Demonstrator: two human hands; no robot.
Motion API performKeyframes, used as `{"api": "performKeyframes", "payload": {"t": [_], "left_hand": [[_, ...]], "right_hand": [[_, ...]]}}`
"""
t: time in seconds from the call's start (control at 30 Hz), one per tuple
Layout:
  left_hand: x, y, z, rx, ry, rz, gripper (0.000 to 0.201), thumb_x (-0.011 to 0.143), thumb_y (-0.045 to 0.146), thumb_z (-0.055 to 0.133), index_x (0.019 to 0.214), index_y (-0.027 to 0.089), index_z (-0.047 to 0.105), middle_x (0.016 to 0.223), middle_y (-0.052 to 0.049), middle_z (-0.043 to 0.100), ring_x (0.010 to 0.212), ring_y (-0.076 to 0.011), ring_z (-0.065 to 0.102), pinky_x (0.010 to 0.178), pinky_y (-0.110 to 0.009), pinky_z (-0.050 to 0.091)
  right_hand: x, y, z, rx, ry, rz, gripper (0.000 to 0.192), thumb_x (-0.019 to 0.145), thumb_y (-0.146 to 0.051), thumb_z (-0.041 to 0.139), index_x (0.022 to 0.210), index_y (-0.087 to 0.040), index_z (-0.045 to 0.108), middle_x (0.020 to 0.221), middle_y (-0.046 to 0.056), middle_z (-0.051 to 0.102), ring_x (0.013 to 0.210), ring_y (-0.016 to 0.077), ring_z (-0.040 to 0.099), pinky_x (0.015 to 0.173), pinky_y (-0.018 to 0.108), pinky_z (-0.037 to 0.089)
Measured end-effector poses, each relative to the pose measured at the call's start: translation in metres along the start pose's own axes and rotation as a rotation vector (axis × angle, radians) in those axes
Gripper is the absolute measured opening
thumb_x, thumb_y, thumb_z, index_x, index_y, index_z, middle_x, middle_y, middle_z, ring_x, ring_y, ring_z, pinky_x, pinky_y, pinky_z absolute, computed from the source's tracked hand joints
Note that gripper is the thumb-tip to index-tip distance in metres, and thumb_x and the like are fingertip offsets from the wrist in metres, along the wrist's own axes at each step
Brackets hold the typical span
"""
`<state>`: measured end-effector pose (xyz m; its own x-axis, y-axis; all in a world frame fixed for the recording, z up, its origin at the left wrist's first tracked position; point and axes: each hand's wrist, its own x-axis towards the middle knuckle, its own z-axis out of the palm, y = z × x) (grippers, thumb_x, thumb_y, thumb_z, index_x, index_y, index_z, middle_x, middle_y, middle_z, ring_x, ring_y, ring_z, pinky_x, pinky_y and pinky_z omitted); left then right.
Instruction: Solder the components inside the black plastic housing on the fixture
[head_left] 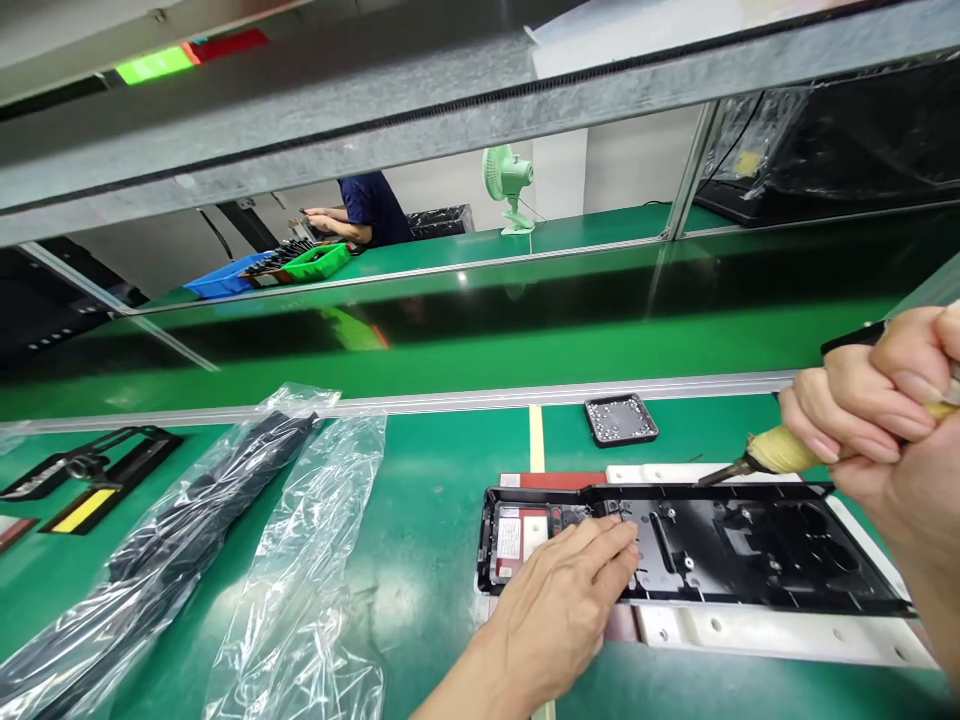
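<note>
A long black plastic housing (750,545) lies in a white fixture (750,630) on the green bench. My left hand (562,600) rests flat on the housing's left part, fingertips beside a small opening. My right hand (870,410) is closed around a tool with a yellowish taped grip (780,452); its dark tip points down-left, just above the housing's far edge. A white label (510,535) shows inside the housing's left end.
A small black tray of tiny parts (620,418) sits beyond the housing. Clear plastic bags (300,560), one holding a black part, lie at left. Black frames (90,470) sit far left. Across the conveyor another person (360,205) works by blue and green bins; a green fan (510,185) stands there.
</note>
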<state>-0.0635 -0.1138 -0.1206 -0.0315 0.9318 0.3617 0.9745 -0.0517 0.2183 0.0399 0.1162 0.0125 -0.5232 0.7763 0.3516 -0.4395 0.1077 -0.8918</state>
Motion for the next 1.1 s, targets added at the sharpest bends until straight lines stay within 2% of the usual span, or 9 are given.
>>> {"api": "performKeyframes", "payload": {"t": [0.1,0.23,0.57,0.77,0.93,1.1], "left_hand": [[0.001,0.002,-0.003,0.005,0.008,-0.002,0.047,0.094,0.002,0.038,0.134,0.013,0.060,0.146,-0.004,0.060,0.130,-0.0225,0.060,0.105,-0.037,0.060],[0.002,0.003,-0.006,-0.001,0.008,-0.010,0.048,0.092,0.001,0.038,0.133,0.014,0.061,0.145,-0.004,0.061,0.130,-0.0226,0.060,0.104,-0.038,0.060],[0.000,0.002,-0.004,-0.031,-0.033,-0.022,0.049,0.094,0.001,0.037,0.136,0.014,0.058,0.149,-0.003,0.057,0.135,-0.0228,0.057,0.109,-0.038,0.057],[0.000,0.003,-0.005,-0.027,-0.065,-0.020,0.048,0.094,0.001,0.037,0.136,0.013,0.057,0.151,-0.004,0.055,0.135,-0.0238,0.056,0.110,-0.040,0.057],[0.002,0.003,-0.005,-0.021,-0.020,-0.021,0.047,0.095,0.002,0.038,0.135,0.014,0.058,0.148,-0.004,0.058,0.133,-0.0235,0.058,0.107,-0.039,0.059],[0.003,0.003,-0.005,-0.020,0.017,-0.010,0.043,0.096,0.003,0.040,0.133,0.013,0.060,0.145,-0.005,0.061,0.128,-0.0236,0.061,0.104,-0.039,0.061]], "right_hand": [[-0.001,-0.003,0.001,0.010,0.051,0.021,0.034,0.086,-0.033,0.054,0.062,-0.022,0.032,0.045,-0.005,0.021,0.035,0.0101,0.020,0.039,0.033,0.018],[-0.004,-0.008,0.000,0.036,0.055,0.058,0.036,0.087,-0.035,0.056,0.063,-0.021,0.033,0.046,-0.005,0.020,0.036,0.0097,0.021,0.040,0.033,0.019],[-0.010,-0.012,0.011,0.050,-0.012,0.175,0.042,0.093,-0.035,0.050,0.056,-0.021,0.036,0.043,-0.002,0.025,0.034,0.0122,0.027,0.036,0.031,0.027],[-0.019,-0.008,0.015,0.075,-0.084,0.174,0.043,0.095,-0.036,0.052,0.057,-0.021,0.038,0.044,-0.003,0.028,0.035,0.0104,0.029,0.036,0.030,0.030],[-0.022,-0.006,0.018,0.073,-0.108,0.204,0.044,0.094,-0.037,0.053,0.056,-0.021,0.039,0.044,-0.002,0.030,0.036,0.0116,0.031,0.036,0.030,0.031],[-0.024,-0.006,0.019,0.073,-0.149,0.172,0.045,0.094,-0.038,0.054,0.054,-0.021,0.041,0.043,-0.002,0.032,0.035,0.0122,0.033,0.035,0.031,0.034]]}}
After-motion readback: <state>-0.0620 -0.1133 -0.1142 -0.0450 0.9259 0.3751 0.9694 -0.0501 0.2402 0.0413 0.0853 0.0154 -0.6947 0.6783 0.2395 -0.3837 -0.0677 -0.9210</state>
